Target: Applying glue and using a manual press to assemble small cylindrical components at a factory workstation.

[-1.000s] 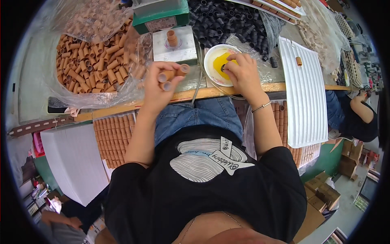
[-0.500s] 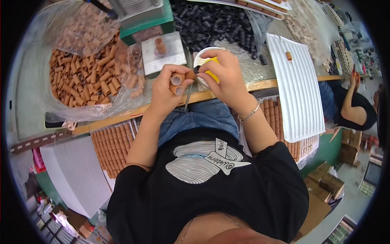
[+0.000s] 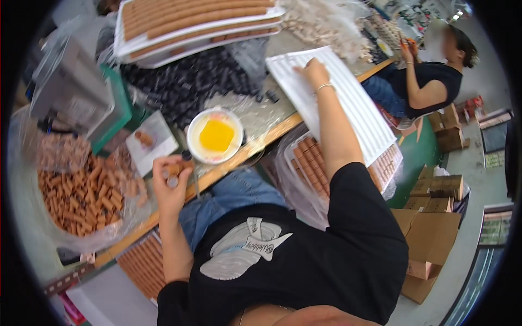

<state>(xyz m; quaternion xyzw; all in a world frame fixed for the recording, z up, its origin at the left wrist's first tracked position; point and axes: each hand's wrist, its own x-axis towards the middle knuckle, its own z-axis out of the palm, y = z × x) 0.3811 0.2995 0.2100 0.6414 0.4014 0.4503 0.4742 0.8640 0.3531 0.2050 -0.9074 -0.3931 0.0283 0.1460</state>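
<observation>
My left hand (image 3: 169, 185) is closed around brown tubes (image 3: 172, 173), held above the table's front edge. A black end piece (image 3: 186, 156) sticks out beside its fingertips. My right hand (image 3: 316, 74) reaches far out over a white ridged tray (image 3: 371, 128), fingers curled down at its far end. Blur and the hand itself hide what those fingers hold. Between the hands stands a white bowl (image 3: 193, 142) with something yellow (image 3: 217, 135) inside. One brown tube (image 3: 144, 137) is on a pale metal plate (image 3: 159, 146) left of the bowl.
A grey and green machine (image 3: 81, 92) rises at the left, behind loose brown tubes (image 3: 87, 201). Black pieces (image 3: 179, 87) lie heaped behind the bowl. Stacked trays of tubes (image 3: 201, 19) stand at the back. Another person (image 3: 429, 81) sits at the right.
My right hand has left the left hand and the bowl and swung out to the ridged tray. The left hand still holds the tubes. The view has turned toward the right.
</observation>
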